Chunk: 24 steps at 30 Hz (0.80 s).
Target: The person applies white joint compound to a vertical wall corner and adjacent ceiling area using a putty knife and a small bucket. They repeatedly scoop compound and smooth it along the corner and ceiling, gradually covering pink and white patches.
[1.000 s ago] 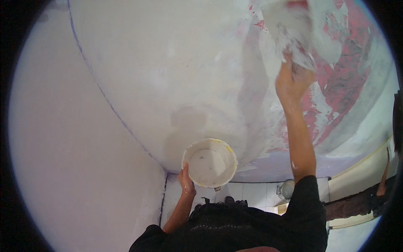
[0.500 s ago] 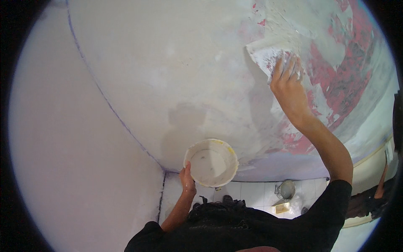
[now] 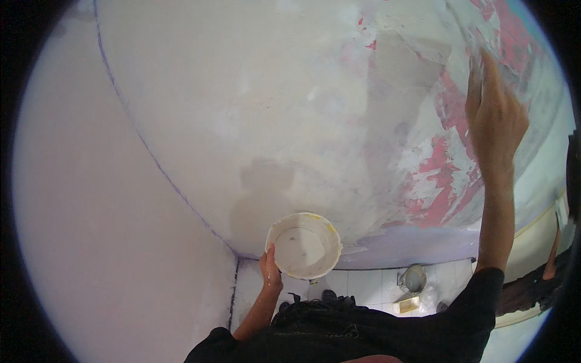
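My left hand (image 3: pixel 271 270) grips the left rim of a round, pale bucket (image 3: pixel 330 253), with yellow smears on its edge and whitish residue inside. My right hand (image 3: pixel 498 124) is raised at the upper right, close to the wall (image 3: pixel 315 115). Its fingers are closed on a putty knife (image 3: pixel 477 71), seen nearly edge-on and blurred; its blade is mostly hidden by the angle. Off-white filler coats much of the wall, while ragged red patches (image 3: pixel 445 181) show below and beside my right hand.
A plain side wall (image 3: pixel 121 230) meets the filled wall at a purplish corner line. On the tiled floor stand a grey pail (image 3: pixel 415 279), a yellowish rectangular item (image 3: pixel 409 304) and clear plastic (image 3: pixel 429 297). Another person's arm (image 3: pixel 550 266) shows at the far right.
My right hand has swept right and slightly up with the putty knife, whose blade has turned from broadside to nearly edge-on. The bucket sits slightly lower in view, still in my left hand.
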Each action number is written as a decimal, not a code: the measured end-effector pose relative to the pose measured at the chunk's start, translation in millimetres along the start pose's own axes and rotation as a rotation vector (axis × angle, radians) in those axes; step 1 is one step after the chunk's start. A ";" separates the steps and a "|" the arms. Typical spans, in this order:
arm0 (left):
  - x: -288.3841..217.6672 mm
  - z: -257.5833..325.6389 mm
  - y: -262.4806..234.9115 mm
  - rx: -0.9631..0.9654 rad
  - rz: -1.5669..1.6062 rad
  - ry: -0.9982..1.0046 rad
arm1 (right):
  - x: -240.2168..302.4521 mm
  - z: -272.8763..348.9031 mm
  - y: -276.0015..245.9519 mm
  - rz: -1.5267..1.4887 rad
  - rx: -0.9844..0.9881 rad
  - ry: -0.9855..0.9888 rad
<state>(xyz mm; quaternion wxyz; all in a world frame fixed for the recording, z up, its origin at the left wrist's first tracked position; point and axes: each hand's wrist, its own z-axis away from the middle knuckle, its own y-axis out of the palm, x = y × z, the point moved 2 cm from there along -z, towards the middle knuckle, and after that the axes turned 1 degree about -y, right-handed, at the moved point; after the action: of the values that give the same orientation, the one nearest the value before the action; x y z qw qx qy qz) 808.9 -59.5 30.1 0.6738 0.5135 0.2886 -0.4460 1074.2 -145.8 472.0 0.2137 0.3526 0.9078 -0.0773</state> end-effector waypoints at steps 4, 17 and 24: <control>-10.7 7.3 6.4 -0.030 0.021 -0.013 | -4.1 -59.6 13.8 -0.011 -0.198 0.120; -19.0 -14.1 -17.8 -0.130 0.058 -0.013 | 168.5 108.5 53.5 -0.097 0.255 -0.699; -21.5 -8.5 -15.7 -0.146 0.026 -0.012 | 169.2 114.1 6.6 -0.453 0.440 -0.604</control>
<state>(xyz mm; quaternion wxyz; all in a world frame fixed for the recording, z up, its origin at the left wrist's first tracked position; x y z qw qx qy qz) 786.0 -46.1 38.9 0.7170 0.4638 0.3097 -0.4182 1005.0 -71.4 294.8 0.3669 0.1435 0.8209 -0.4133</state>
